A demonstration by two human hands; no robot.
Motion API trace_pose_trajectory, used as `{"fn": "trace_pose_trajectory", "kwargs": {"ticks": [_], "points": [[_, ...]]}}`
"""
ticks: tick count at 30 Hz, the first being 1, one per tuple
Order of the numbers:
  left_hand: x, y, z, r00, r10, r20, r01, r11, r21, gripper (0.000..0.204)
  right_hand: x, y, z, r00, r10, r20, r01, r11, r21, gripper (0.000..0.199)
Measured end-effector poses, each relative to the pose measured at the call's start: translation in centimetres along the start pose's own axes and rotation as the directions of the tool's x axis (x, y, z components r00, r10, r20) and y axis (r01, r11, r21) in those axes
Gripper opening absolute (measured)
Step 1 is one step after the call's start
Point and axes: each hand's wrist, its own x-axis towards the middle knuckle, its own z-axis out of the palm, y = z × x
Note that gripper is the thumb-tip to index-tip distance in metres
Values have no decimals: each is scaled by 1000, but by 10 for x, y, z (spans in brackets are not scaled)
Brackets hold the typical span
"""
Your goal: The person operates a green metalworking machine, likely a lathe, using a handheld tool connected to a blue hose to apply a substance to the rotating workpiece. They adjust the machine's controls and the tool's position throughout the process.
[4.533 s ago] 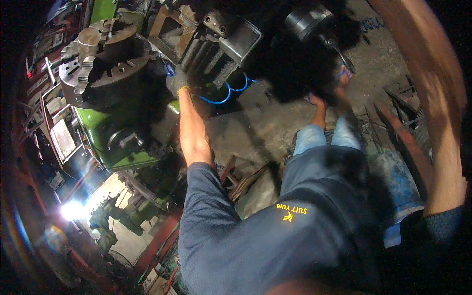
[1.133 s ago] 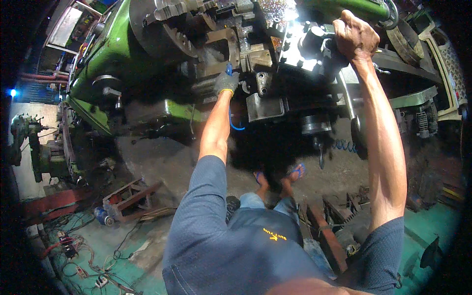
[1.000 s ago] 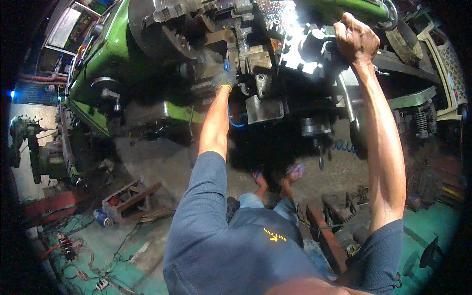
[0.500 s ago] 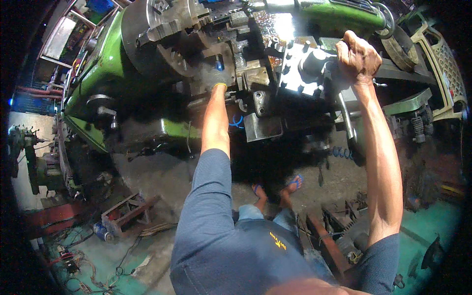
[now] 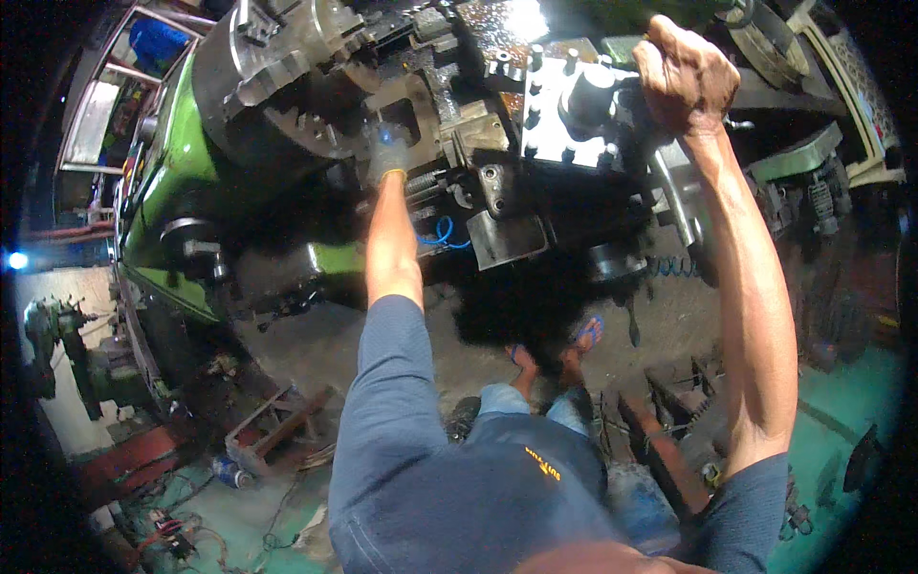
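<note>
My left hand (image 5: 388,155), in a greyish glove with a yellow cuff, reaches in below the lathe chuck (image 5: 263,72). It is at the near left side of a metal plate (image 5: 421,100) with a squarish opening. A small blue patch shows at the hand; its fingers are too blurred to make out. My bare right hand (image 5: 687,78) is closed in a fist around the end of the lever on the tool post (image 5: 571,110), which is mostly hidden by the fingers. The tool post is a bright square block with several bolts.
The green lathe body (image 5: 158,187) curves along the left. A crank handle (image 5: 201,247) sticks out low on its front. A metal lever (image 5: 674,196) slants below my right hand. Blue coiled hose (image 5: 443,230) hangs near my left wrist. Steel frames (image 5: 277,421) lie on the floor.
The whole view has shifted, so the lathe sits further left and higher. My left hand stays by the plate and my right fist stays at the tool post lever.
</note>
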Motion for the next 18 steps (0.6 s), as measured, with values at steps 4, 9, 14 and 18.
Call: {"fn": "trace_pose_trajectory", "kwargs": {"ticks": [4, 9, 14, 18], "points": [[-13, 18, -6, 992, 62, 107, -58, 997, -48, 52, 6, -8, -13, 978, -124, -169, 129, 991, 21, 19], [-31, 44, -9, 994, 74, 83, -87, 983, 162, 75, 4, -9, -10, 990, -54, -132, 60, 997, 48, 19], [-14, 36, -3, 991, 45, 129, -71, 976, 206, 74, 4, -7, -6, 980, -77, -182, 94, 992, 87, 18], [-13, 63, -12, 902, -27, 430, -35, 990, 134, 72, 0, 2, -11, 991, -47, -122, 46, 999, -10, 17]]}}
